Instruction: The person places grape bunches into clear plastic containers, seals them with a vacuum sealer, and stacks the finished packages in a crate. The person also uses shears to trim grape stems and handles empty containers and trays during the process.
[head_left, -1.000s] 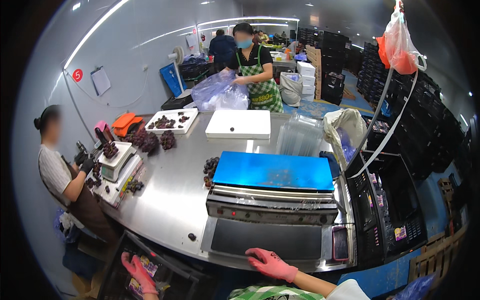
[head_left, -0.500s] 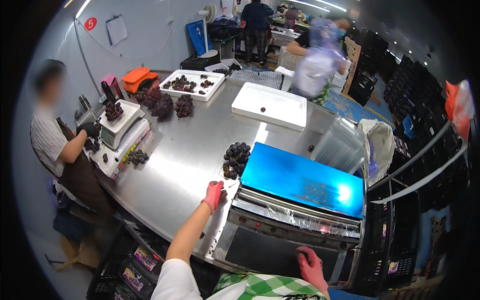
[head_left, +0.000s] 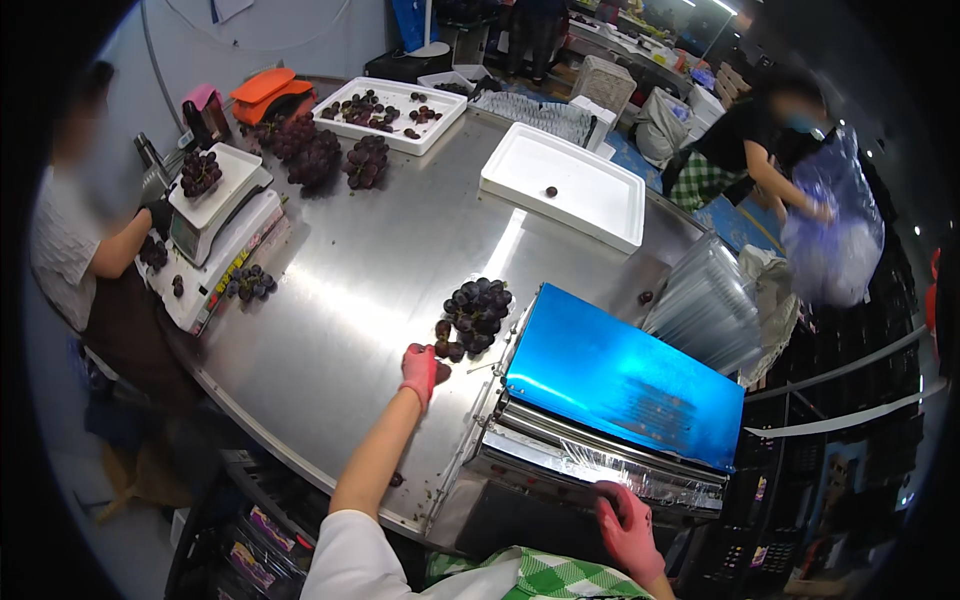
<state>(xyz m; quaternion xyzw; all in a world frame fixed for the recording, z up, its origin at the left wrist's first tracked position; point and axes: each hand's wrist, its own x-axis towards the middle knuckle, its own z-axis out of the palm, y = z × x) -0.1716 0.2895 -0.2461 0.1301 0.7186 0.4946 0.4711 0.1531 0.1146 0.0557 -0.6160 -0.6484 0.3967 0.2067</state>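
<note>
My left hand (head_left: 422, 375), in a pink glove, reaches over the steel table (head_left: 335, 265) with fingers closed, just below a loose bunch of dark grapes (head_left: 475, 312); what is inside the fingers is unclear. Right of the grapes is a wrapping machine (head_left: 610, 375) with a blue metal top and film across its front roller. My right hand (head_left: 625, 530), also gloved in pink, is loosely curved and empty at that machine's front, by its dark plate (head_left: 520, 525).
A white tray (head_left: 560, 180) holds one grape; another tray (head_left: 390, 110) holds several. Scales (head_left: 215, 210) and more bunches (head_left: 300, 150) stand left, beside a co-worker (head_left: 120, 260). Clear plastic containers (head_left: 700, 300) are behind the machine. Another co-worker (head_left: 760, 160) bends with purple bags. Crates (head_left: 265, 545) are below left.
My left hand has gone from over the lower-left crate to beside the grapes. The view has turned. The far co-worker has moved rightward with the bags and now bends down.
</note>
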